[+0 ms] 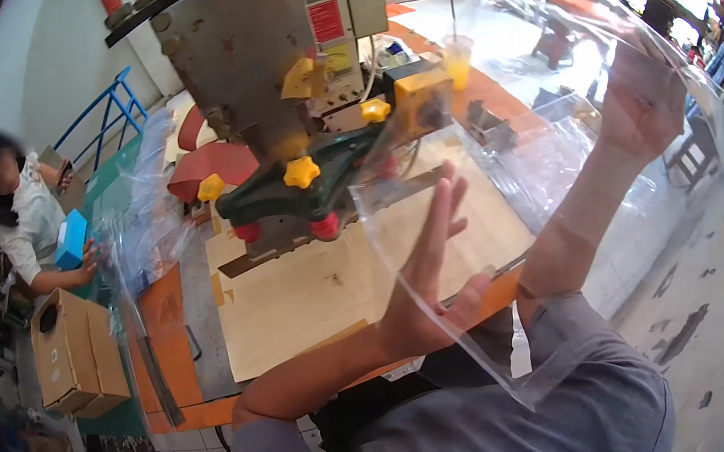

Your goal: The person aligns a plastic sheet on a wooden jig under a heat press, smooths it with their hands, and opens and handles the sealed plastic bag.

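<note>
A large clear plastic sheet [525,332] is raised in front of me, bending from the middle of the table up to the far right. My left hand [431,286] stands upright at its left edge, fingers stretched and thumb apart, touching or just behind the plastic. Lifted high at the right, my right hand [645,98] shows through the sheet and appears to grip it; its fingertips are blurred. Beyond my left hand is a press machine [231,50] with a dark green clamp [285,202], yellow star knobs and red feet, over a tan board [290,305].
More clear plastic sheets [139,220] lie left, and others [546,154] right of the board. A cardboard box [75,354] stands at the left, near a person [26,208] with a blue box [71,239]. A cup of orange drink [457,63] stands at the back.
</note>
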`<act>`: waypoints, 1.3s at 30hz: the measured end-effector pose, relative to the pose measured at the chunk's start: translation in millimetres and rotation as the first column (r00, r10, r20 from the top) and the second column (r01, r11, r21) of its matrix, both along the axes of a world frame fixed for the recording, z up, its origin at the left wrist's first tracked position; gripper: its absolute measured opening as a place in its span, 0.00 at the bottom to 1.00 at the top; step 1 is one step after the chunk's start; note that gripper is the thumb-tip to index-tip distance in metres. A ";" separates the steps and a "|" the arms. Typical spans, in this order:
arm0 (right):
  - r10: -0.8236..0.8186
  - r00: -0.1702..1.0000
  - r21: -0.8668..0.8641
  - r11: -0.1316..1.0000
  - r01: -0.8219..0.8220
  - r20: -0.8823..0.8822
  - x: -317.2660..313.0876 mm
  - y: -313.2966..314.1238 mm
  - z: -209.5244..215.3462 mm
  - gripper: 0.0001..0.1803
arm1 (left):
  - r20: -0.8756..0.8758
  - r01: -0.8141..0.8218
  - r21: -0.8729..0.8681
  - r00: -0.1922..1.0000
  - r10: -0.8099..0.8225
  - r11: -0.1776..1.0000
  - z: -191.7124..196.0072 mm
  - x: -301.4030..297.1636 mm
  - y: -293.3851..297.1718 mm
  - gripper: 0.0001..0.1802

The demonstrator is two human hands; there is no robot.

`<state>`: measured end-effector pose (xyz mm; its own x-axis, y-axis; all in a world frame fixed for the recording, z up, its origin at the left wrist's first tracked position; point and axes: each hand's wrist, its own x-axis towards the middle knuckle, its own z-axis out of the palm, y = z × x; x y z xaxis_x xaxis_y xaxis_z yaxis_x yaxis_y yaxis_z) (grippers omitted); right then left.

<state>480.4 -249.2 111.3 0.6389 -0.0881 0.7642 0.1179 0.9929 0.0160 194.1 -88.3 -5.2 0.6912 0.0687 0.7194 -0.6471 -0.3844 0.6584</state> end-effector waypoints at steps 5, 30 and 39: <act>0.671 0.723 0.019 0.731 -0.682 0.166 -21.3 3.8 21.1 0.06 | 0.132 -0.081 0.097 0.989 0.068 0.992 16.2 0.4 20.7 0.58; -0.043 0.795 -0.589 0.648 0.483 0.605 -78.7 36.4 17.7 0.24 | 0.287 -0.755 0.441 0.631 0.721 0.485 116.2 -89.3 85.3 0.11; -0.168 0.483 -0.384 0.411 0.827 0.859 -174.1 70.2 22.2 0.28 | 0.359 -0.737 0.610 0.586 0.727 0.292 99.3 -78.6 76.7 0.17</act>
<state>306.3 -179.0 133.6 0.0151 0.5408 0.8410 0.8732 0.4026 -0.2747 115.5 -11.7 94.1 0.5972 0.0751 0.7986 0.1269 -0.9919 -0.0016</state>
